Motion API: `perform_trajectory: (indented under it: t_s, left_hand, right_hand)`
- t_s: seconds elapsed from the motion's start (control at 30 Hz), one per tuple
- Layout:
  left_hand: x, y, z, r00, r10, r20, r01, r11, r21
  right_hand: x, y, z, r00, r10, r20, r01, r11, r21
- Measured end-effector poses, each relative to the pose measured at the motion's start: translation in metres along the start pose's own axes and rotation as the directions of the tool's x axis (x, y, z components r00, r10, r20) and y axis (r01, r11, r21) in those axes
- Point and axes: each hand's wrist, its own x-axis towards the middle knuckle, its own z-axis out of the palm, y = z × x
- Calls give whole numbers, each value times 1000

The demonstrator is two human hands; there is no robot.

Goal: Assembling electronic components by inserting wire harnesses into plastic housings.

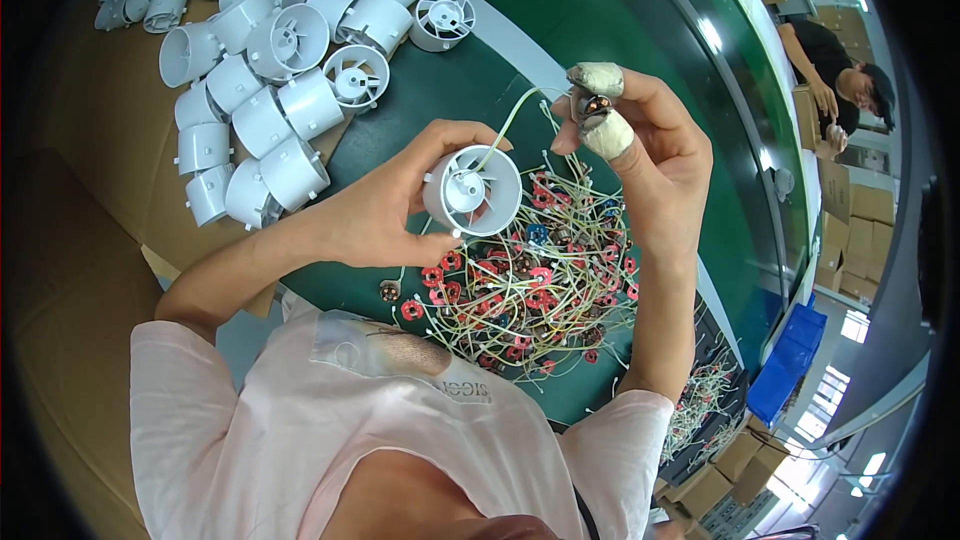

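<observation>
White cylindrical housings [260, 122] heaped up-left of the left hand's [385, 202] fingers; its thumb and index spread wide, clamped around one vaned housing [466, 194]. Pale wire [513, 118] links it to right fingers. Wired coils [540, 280] pile below, between hands. Right hand [655, 165]: taped thumb and finger slightly apart, pinching copper-wound coil [597, 105].

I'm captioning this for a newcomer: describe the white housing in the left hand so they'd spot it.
From the big pile of white housings at the upper left, move right and down toward the tangle of wired parts. At that tangle's upper-left edge, the left hand holds the white housing. Unlike the piled housings, it has a pale wire leading to the right hand.
</observation>
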Motion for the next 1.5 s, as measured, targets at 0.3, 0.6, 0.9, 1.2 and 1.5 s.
perform_trajectory:
  t_s: [0.3, 0.6, 0.9, 1.2, 1.5]
  left_hand:
    - [1, 11, -5, 984, -149, 98, 167, 961, -219]
    - [2, 9, -8, 989, -108, 101, 128, 969, -214]
    - [3, 9, -10, 980, -95, 174, 126, 976, -178]
    - [1, 10, -10, 974, -132, 185, 180, 944, -276]
    - [2, 10, -5, 999, -40, -30, 44, 989, 144]
  right_hand:
    - [3, -6, -4, 993, -18, 112, 27, 996, -82]
    - [4, -9, -16, 928, -91, 360, 194, 945, -262]
    - [8, 0, -6, 910, -235, 341, 359, 860, -363]
    - [12, 5, 3, 865, -386, 321, 500, 726, -473]
    - [-30, -25, 22, 932, -110, 346, 301, 766, -568]
